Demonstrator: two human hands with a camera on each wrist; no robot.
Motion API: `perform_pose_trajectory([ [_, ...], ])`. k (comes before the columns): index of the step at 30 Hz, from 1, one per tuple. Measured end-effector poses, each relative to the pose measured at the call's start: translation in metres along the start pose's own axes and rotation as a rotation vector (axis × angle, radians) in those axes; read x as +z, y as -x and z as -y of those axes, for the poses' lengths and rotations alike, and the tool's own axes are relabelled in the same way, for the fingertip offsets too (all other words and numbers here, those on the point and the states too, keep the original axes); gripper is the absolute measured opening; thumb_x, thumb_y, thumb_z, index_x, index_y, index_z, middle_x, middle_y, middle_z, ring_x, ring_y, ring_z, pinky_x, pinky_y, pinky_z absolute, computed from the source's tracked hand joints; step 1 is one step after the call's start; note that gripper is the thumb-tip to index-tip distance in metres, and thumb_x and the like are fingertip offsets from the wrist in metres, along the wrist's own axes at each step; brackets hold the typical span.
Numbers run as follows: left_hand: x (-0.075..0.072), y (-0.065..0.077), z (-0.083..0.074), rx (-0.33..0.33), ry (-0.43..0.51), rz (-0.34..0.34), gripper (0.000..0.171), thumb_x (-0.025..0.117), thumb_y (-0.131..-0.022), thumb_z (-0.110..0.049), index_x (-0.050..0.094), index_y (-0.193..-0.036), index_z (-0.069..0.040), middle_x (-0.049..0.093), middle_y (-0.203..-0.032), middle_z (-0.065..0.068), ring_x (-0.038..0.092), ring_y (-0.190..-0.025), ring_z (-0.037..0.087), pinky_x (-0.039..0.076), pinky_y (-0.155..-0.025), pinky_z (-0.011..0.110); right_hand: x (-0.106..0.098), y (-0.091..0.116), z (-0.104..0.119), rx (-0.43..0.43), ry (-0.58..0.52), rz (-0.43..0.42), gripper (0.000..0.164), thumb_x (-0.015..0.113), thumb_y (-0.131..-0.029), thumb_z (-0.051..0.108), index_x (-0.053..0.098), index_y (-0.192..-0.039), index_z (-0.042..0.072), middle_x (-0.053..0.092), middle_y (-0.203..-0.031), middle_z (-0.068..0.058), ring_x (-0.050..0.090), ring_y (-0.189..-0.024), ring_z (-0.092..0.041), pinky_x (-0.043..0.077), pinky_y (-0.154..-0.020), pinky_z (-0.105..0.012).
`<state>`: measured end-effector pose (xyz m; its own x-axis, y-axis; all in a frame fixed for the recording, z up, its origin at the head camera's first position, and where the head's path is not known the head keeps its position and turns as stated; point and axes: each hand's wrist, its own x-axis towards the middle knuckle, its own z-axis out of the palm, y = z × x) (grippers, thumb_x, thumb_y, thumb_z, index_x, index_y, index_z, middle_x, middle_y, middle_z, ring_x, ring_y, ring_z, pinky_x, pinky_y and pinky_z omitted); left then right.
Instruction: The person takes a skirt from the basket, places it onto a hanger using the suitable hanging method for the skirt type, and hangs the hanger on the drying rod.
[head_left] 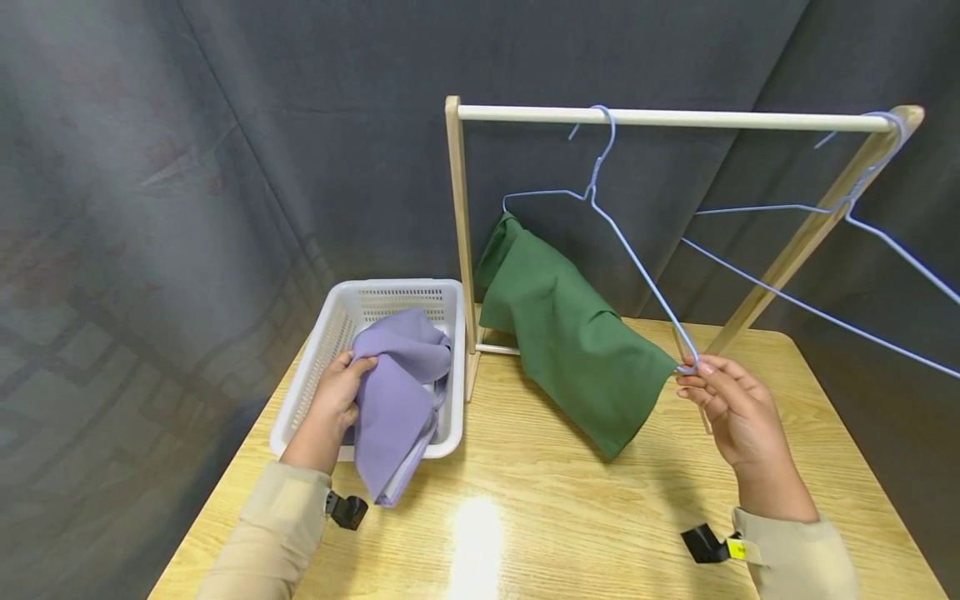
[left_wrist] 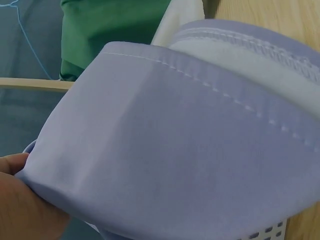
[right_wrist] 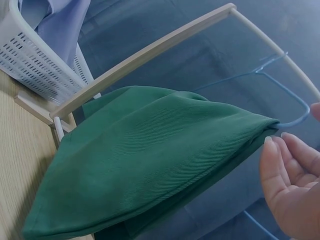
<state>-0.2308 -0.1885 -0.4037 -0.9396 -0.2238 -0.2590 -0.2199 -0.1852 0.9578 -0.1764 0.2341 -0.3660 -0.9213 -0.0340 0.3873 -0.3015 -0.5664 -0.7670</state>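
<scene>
My left hand [head_left: 339,392] pinches a folded purple garment [head_left: 397,383] with a stitched hem, over a white basket [head_left: 300,408]. The garment's lower end hangs past the basket's front rim. On the rack's rail, a blue wire hanger [head_left: 637,265] hangs tilted, its right end low. A green cloth [head_left: 570,333] drapes from the hanger, its lower corner close to the table. My right hand [head_left: 746,412] pinches the hanger's right corner between thumb and fingers, beside the cloth's edge. In the right wrist view, the green cloth [right_wrist: 150,155] hides much of the hanger.
A wooden rack [head_left: 459,208] with a white rail [head_left: 675,119] stands on the wooden table [head_left: 540,517]. Another blue wire hanger [head_left: 892,237] hangs at its right end. Dark grey curtain [head_left: 225,167] surrounds the back and sides.
</scene>
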Motion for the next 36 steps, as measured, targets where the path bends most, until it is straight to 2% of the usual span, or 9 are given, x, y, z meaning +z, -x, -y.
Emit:
perform_pose_trajectory([
  [4, 0.003, 0.005, -0.003, -0.013, 0.041, 0.031, 0.017, 0.049, -0.082, -0.003, 0.043, -0.098, -0.001, 0.050, -0.070, -0.003, 0.052, -0.057, 0.006, 0.044, -0.054, 0.019, -0.002, 0.000, -0.001, -0.013, -0.041, 0.031, 0.027, 0.029, -0.089, -0.010, 0.056, -0.094, -0.012, 0.059, -0.086, -0.018, 0.059, -0.078, -0.023, 0.049, -0.066, -0.027],
  [11, 0.008, 0.009, -0.006, -0.020, 0.108, 0.044, 0.012, 0.048, -0.082, -0.002, 0.044, -0.093, -0.003, 0.052, -0.068, -0.003, 0.053, -0.055, 0.008, 0.045, -0.052, 0.019, -0.007, 0.003, -0.004, -0.015, -0.096, 0.065, 0.028, 0.027, -0.089, -0.012, 0.053, -0.097, -0.013, 0.059, -0.089, -0.020, 0.059, -0.081, -0.025, 0.048, -0.068, -0.028],
  [26, 0.018, 0.017, -0.012, 0.015, 0.201, 0.052, 0.009, 0.047, -0.082, 0.001, 0.044, -0.081, -0.007, 0.053, -0.062, -0.002, 0.053, -0.051, 0.008, 0.044, -0.048, 0.019, -0.010, 0.005, -0.006, -0.025, -0.148, 0.048, 0.028, 0.027, -0.089, -0.012, 0.054, -0.096, -0.013, 0.059, -0.089, -0.023, 0.059, -0.079, -0.026, 0.049, -0.067, -0.029],
  [36, 0.022, 0.021, -0.015, 0.020, 0.282, 0.111, 0.015, 0.045, -0.083, 0.002, 0.044, -0.095, -0.006, 0.055, -0.069, -0.002, 0.055, -0.056, 0.009, 0.047, -0.052, 0.020, -0.010, 0.007, -0.010, -0.010, -0.118, -0.024, 0.026, 0.030, -0.089, -0.010, 0.056, -0.093, -0.011, 0.060, -0.085, -0.020, 0.059, -0.077, -0.025, 0.049, -0.066, -0.028],
])
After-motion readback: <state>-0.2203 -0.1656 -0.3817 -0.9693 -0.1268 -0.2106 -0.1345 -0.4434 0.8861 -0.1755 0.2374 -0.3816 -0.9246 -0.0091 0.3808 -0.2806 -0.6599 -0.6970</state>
